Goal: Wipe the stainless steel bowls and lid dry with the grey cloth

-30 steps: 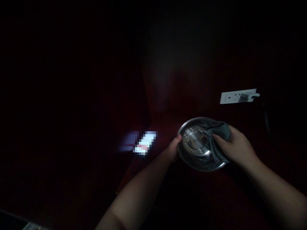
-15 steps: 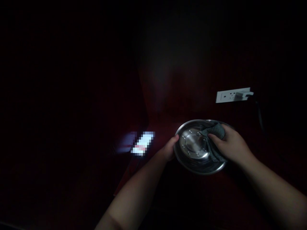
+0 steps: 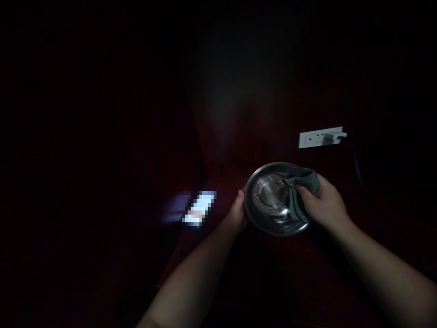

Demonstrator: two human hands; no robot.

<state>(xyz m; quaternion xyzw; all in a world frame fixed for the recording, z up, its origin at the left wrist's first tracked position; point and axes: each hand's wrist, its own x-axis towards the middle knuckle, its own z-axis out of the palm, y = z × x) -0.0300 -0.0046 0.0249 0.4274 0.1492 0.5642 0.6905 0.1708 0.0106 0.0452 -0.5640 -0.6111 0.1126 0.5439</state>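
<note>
A shiny steel bowl (image 3: 269, 193) is held up, its inside facing me. My left hand (image 3: 238, 213) grips the bowl at its left rim, thumb at the edge and the other fingers hidden behind. In my right hand (image 3: 326, 200) a grey-green cloth (image 3: 300, 207) is bunched, pressed against the right inner wall and rim of the bowl. The right thumb lies over the cloth; the other fingers are mostly covered.
A lit phone screen (image 3: 200, 208), blurred out, lies left of the bowl near a dark red surface's edge. Beyond the bowl at right, a white wall socket (image 3: 321, 137) holds a plug (image 3: 335, 136) with a dark cord hanging down. The surroundings are very dark.
The bowl has moved slightly up and left in the view, with both hands. The cloth has shifted and bunched a little along the right rim. The camera view has shifted slightly.
</note>
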